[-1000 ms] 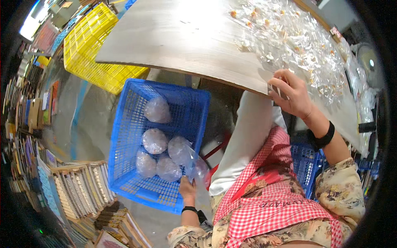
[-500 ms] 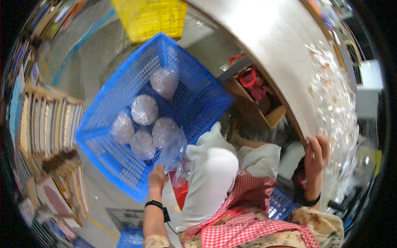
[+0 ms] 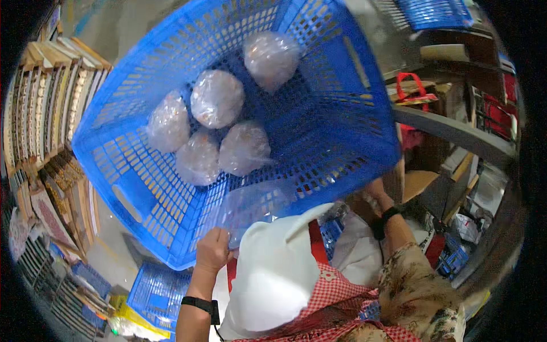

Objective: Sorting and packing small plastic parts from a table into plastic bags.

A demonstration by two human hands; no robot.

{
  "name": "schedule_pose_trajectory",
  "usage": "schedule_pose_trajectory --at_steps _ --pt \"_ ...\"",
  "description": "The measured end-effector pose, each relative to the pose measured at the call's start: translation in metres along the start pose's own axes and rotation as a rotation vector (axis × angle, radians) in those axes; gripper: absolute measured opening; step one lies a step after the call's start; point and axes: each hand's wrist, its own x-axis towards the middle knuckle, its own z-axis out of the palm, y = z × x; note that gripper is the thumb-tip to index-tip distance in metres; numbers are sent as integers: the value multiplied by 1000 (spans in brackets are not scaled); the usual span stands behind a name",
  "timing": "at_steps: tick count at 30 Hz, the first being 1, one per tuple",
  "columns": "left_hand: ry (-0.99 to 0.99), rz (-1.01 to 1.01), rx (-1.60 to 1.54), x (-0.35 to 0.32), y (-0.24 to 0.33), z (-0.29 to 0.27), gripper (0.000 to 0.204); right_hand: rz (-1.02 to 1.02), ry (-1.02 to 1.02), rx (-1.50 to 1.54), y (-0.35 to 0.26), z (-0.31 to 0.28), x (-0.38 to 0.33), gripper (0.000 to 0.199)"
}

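My left hand (image 3: pixel 213 249) is closed at the near rim of a large blue plastic crate (image 3: pixel 128 151), gripping a clear plastic bag (image 3: pixel 250 202) that spreads over that rim. Inside the crate lie several clear bags, rounded with their contents, among them one in the middle (image 3: pixel 217 99) and one farther back (image 3: pixel 271 60). What they contain is too blurred to name. My right hand (image 3: pixel 373 191) is down by the crate's near right side, its fingers mostly hidden and blurred. White cloth (image 3: pixel 268 273) covers my knee, close to my left hand.
Stacked framed boards (image 3: pixel 51 108) stand on the left. A smaller blue crate (image 3: pixel 159 293) sits on the floor at lower left. To the right are a grey bar (image 3: pixel 456 134), cardboard (image 3: pixel 419 185) and a red-handled bag (image 3: pixel 411 85). Another blue basket (image 3: pixel 436 12) is at the far right.
The view has swung, and the crate appears larger and nearer. My right hand has moved from above the white table down beside the crate. My left hand still grips the bag.
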Motion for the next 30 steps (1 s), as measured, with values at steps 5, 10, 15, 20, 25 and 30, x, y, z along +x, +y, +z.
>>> schedule_pose_trajectory --at_steps 5,10,15,20,25,30 --pt "-70 -110 -16 -12 -15 -1 40 -31 -252 48 -51 78 31 27" --pt "-102 -134 -7 -8 -11 -8 40 -11 -456 41 -48 129 39 27" --pt "-131 -143 6 -6 -11 -7 39 7 -625 76 -66 182 36 27" --pt "-121 -146 18 -7 -11 -7 37 40 -794 125 -97 226 9 28" --pt "-127 -133 49 -9 -12 -7 35 66 -923 139 -126 248 2 28" --pt "-158 -132 52 -3 -10 -12 35 97 -1029 107 -147 254 4 28"
